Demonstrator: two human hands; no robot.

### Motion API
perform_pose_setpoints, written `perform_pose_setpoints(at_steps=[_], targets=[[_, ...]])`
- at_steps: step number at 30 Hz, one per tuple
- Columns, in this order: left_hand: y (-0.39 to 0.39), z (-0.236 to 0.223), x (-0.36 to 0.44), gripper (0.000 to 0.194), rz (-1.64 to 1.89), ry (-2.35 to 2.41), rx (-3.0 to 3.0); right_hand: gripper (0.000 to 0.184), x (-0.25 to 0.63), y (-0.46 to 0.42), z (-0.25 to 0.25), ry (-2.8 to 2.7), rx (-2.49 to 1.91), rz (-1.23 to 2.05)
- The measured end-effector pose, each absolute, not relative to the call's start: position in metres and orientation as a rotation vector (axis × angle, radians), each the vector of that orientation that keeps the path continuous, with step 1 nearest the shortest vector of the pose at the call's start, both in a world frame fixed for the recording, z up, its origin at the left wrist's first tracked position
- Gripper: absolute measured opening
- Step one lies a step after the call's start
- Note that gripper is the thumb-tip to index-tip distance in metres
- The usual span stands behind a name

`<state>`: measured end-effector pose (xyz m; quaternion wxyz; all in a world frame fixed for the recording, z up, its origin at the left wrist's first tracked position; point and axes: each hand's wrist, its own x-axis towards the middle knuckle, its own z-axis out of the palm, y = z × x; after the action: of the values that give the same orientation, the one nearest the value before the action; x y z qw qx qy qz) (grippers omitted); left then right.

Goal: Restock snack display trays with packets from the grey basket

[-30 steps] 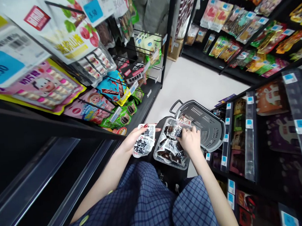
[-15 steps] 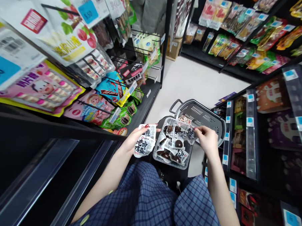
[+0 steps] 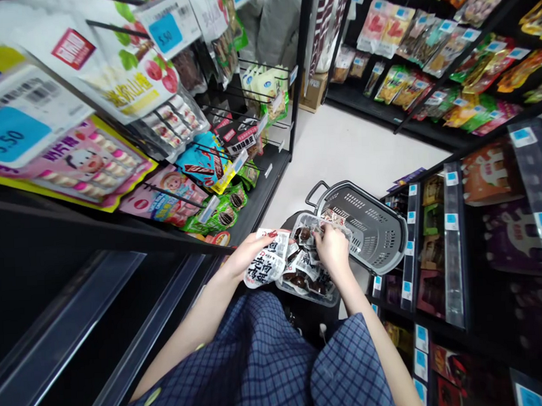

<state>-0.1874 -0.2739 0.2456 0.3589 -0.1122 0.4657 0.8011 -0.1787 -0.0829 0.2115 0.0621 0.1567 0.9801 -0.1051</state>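
Note:
My left hand (image 3: 248, 252) is closed on white snack packets (image 3: 267, 263) with black lettering, at the left side of a clear plastic tub (image 3: 304, 296). Inside the tub lie several small clear-and-white packets (image 3: 301, 278) holding dark brown, egg-like pieces. Over the tub's upper right part, my right hand (image 3: 333, 248) reaches down with fingers bent together among the packets. Its fingertips are partly hidden, so what they grip cannot be made out.
Beyond the tub, a dark grey shopping basket (image 3: 366, 223) with slotted walls stands on the pale floor (image 3: 331, 143). Hanging snack bags (image 3: 201, 161) line the left rack. Boxed goods (image 3: 489, 169) and price tags fill the right shelves, and more bags (image 3: 405, 83) hang at the back.
My right hand has moved left and inward from the tub's right edge to over its packets. My left hand keeps its packets, shifted slightly right and down.

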Motion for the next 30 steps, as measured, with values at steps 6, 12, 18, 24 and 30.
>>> perform_pose_setpoints(at_steps=[6, 12, 18, 24, 30], targets=[[-0.278, 0.243, -0.190, 0.030, 2.083, 1.226, -0.360, 0.021, -0.168, -0.059, 0.201, 2.956, 0.389, -0.654], [-0.277, 0.243, -0.188, 0.029, 2.080, 1.222, -0.332, 0.023, -0.169, -0.041, 0.228, 2.818, 0.637, -1.305], [-0.276, 0.243, -0.187, 0.028, 2.079, 1.241, -0.355, 0.025, -0.178, -0.056, 0.239, 2.713, 0.655, -1.464], [-0.279, 0.243, -0.187, 0.030, 2.068, 1.252, -0.364, 0.022, -0.192, -0.081, 0.234, 2.726, 0.585, -1.443], [-0.280, 0.242, -0.188, 0.030, 2.082, 1.245, -0.378, 0.022, -0.199, -0.093, 0.245, 2.760, 0.538, -1.422]])
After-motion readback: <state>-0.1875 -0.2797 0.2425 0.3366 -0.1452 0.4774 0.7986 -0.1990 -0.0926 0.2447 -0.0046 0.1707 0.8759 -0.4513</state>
